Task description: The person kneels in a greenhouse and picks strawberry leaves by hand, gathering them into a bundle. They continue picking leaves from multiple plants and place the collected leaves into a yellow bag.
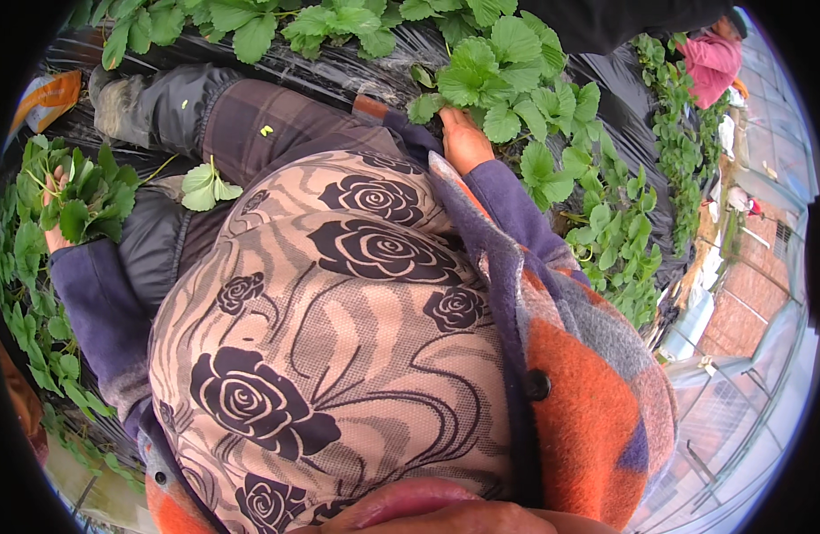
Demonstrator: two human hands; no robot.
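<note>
My left hand (53, 213), at the left, is closed around a bunch of loose green strawberry leaves (96, 200), with stalks sticking out past the fingers. Reaching in at the base of a strawberry plant (480, 77), my right hand (466, 143) has its fingertips hidden among leaves and shadow, so its grip does not show. A detached three-part leaf (206, 189) lies by my bent legs, pale underside up. Small yellow-green leaf bits (267, 131) cling to my checked trousers (270, 123).
Black plastic mulch (303, 63) covers the beds around me, with strawberry rows on both sides. An orange-and-white bag (53, 97) lies beyond my boot. Another person in pink (710, 67) is at the upper right, near the greenhouse's plastic film wall (737, 414).
</note>
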